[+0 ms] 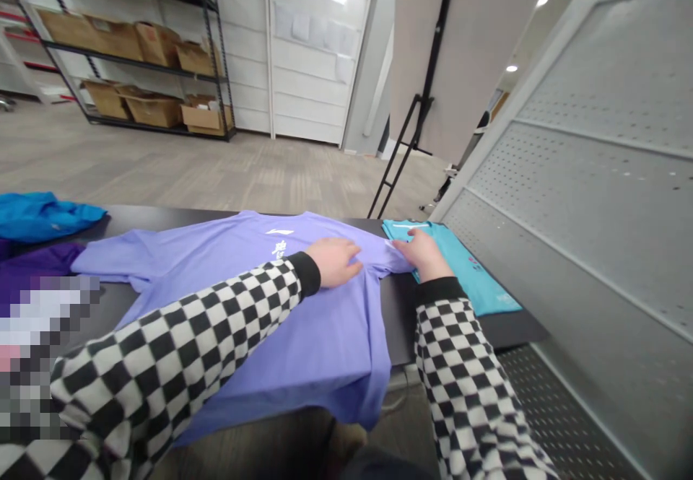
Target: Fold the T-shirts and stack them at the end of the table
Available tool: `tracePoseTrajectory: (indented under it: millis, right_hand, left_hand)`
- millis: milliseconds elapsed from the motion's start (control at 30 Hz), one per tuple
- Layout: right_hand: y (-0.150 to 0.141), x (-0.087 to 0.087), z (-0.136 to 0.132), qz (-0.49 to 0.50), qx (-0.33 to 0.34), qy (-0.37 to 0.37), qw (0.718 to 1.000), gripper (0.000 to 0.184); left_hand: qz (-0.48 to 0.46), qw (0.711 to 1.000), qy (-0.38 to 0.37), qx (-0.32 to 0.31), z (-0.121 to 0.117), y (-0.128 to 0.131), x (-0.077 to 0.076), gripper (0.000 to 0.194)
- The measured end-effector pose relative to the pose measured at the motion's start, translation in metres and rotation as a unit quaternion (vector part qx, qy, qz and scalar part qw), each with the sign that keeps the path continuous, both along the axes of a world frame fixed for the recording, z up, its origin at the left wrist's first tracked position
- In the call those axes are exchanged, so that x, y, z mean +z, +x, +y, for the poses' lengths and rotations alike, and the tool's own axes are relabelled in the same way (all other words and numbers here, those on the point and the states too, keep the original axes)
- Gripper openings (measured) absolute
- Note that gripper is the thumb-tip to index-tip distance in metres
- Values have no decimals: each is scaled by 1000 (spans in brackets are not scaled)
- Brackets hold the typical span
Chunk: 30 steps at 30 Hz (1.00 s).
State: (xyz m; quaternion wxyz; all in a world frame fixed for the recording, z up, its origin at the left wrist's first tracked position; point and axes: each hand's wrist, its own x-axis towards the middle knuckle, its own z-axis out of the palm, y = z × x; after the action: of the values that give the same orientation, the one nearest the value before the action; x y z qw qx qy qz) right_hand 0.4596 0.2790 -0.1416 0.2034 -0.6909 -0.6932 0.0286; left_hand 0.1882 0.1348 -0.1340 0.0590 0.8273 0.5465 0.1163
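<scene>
A lavender T-shirt (227, 278) with white print lies spread flat on the dark table (449, 332), its hem hanging over the near edge. My left hand (334, 260) rests palm down on the shirt near its right sleeve, fingers lying flat. My right hand (425, 252) pinches the end of that right sleeve, at the edge of a folded teal shirt (471, 271) lying at the table's right end. Both my arms wear black-and-white checkered sleeves.
A blue garment (43, 214) and a dark purple one (32, 267) lie at the table's left. A grey perforated panel (585, 198) stands close on the right. Behind are a black easel with a board (433, 68) and shelving with cardboard boxes (135, 47).
</scene>
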Motion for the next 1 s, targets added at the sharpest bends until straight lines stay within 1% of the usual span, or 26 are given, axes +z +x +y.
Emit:
tracePoseTrajectory:
  millis: [33, 100, 167, 233, 300, 367, 400, 467, 533, 600, 667, 733, 800, 900, 1000]
  right_hand:
    - [-1, -1, -1, 2, -4, -7, 1000, 58]
    - [-4, 0, -4, 5, -16, -15, 1000, 57]
    - [-11, 6, -9, 11, -23, 18, 1000, 55]
    - [-19, 16, -17, 28, -21, 70, 997, 51]
    - [-27, 26, -29, 58, 20, 105, 993, 43]
    - [-32, 31, -47, 95, 91, 106, 986, 33]
    - [-33, 31, -58, 109, 123, 97, 982, 29]
    - [-33, 25, -83, 125, 166, 82, 975, 24]
    - [-30, 14, -106, 123, 193, 75, 971, 21]
    - [-27, 2, -125, 99, 221, 61, 968, 19]
    - [-25, -7, -135, 54, 240, 49, 968, 16]
    - [-24, -10, -139, 7, 230, 40, 972, 13]
    - [-24, -11, -139, -21, 196, 31, 980, 14]
    - [-23, -10, -136, -34, 142, 20, 989, 17]
    - [-24, -10, -135, -38, 128, 25, 991, 18]
  left_hand:
    - [2, 1000, -3, -2, 0, 9, -6, 70]
    - [8, 1000, -7, 2, -1, 19, -16, 79]
    - [10, 1000, -9, 5, -3, 20, -21, 83]
    - [13, 1000, -14, 4, -4, 19, -21, 86]
    - [17, 1000, -19, 4, -5, 17, -18, 88]
    - [20, 1000, -20, 4, -5, 17, -16, 89]
    - [21, 1000, -20, 5, -5, 17, -15, 89]
    - [21, 1000, -16, 7, -6, 17, -16, 88]
    - [20, 1000, -11, 6, -6, 17, -17, 86]
    - [19, 1000, -8, 3, -6, 17, -18, 84]
    - [13, 1000, -4, 3, -6, 17, -19, 84]
    - [4, 1000, 1, 8, -6, 17, -20, 82]
    - [-2, 1000, 7, 16, -6, 16, -20, 79]
    - [2, 1000, 10, 21, -6, 17, -20, 74]
    - [9, 1000, 7, 21, -4, 18, -22, 74]
